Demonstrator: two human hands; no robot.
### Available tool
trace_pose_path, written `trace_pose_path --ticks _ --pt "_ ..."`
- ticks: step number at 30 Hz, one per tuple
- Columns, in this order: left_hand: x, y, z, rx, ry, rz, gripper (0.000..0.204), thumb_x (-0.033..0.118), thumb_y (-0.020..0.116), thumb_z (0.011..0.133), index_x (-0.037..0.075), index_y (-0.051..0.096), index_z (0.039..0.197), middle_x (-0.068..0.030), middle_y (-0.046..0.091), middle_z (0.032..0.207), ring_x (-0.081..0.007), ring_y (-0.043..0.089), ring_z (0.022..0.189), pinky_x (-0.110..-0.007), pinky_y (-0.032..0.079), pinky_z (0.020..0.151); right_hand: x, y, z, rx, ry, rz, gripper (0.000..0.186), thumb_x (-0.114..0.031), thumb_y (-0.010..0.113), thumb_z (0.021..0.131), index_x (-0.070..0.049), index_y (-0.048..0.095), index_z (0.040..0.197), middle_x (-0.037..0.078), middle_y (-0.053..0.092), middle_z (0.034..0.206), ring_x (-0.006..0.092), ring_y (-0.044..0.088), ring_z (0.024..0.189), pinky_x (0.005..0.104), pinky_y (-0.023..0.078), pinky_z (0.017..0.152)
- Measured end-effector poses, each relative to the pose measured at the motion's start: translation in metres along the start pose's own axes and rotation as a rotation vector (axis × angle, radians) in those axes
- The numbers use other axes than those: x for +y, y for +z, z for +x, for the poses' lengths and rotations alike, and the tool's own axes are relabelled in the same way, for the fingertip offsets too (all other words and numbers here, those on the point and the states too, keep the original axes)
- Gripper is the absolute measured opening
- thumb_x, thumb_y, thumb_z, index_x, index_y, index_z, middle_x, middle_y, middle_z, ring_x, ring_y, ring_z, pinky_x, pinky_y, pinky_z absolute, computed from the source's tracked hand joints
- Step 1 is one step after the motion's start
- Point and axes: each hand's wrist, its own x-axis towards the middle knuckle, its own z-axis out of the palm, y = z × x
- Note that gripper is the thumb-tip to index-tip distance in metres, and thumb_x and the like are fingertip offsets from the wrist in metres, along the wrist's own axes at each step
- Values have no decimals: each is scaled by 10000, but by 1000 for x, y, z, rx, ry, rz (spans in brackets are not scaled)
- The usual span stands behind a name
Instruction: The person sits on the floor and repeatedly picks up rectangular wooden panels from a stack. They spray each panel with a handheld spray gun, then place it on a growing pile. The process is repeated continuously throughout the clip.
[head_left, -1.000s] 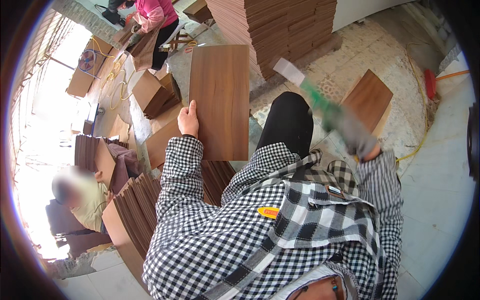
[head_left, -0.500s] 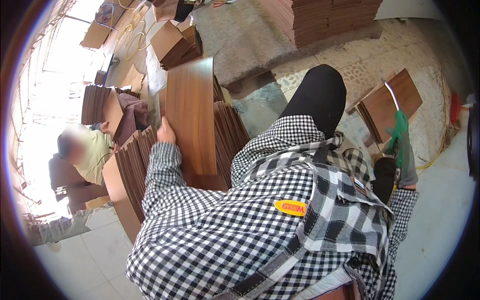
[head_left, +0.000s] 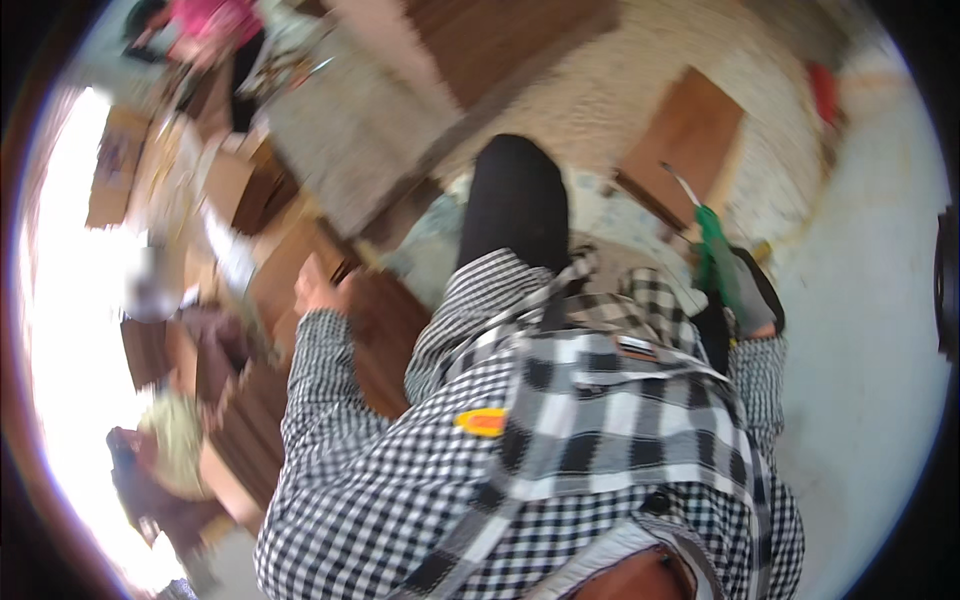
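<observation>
My left hand (head_left: 322, 288) is bare and blurred, held over a stack of brown wood-look boards (head_left: 385, 325) at my left. Its thumb and fingers stand apart, and no board shows between them; whether it touches the stack is unclear. A lighter brown panel (head_left: 290, 262) lies just beyond its fingertips. On the other side, my right hand (head_left: 732, 285) wears a green and grey glove. It is closed round a tool with a thin, slightly curved metal end (head_left: 682, 184); the handle is hidden in the glove.
Another pile of brown boards (head_left: 685, 145) lies on the floor ahead of my right hand. A tall board stack (head_left: 510, 45) stands farther off. At left, a co-worker in a pale top (head_left: 175, 445) is beside more boards (head_left: 250, 425). Someone in pink (head_left: 215, 25) is at far left.
My view has swung right and blurred. The wood-grain board my left hand held upright is no longer raised in it. The right hand still holds the tool.
</observation>
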Motion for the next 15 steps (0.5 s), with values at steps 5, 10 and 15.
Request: trace_pose_path --ticks 5,10,15 --pt "-65 50 -7 -68 -32 -40 469 263 691 912 17 537 1281 -243 599 1234 -404 564 1166 -459 474 990 13 -17 -16 264 83 -63 586 -478 472 1038 43 621 1260 54 625 797 128 572 713 279 479 683" --pt "-67 37 -10 -19 19 -6 283 275 580 997 42 602 1156 -193 648 1126 -362 616 1033 -465 497 901 -10 33 -26 -11 -12 -690 744 -651 410 980 40 653 1116 210 660 842 274 652 838 409 493 751" --pt "156 -8 56 230 251 -971 222 124 569 1003 1 659 1165 -156 663 1182 -261 626 1100 -365 489 967 -30 -43 3 492 353 -505 754 -693 345 980 -22 658 1123 262 685 945 335 696 891 451 524 805"
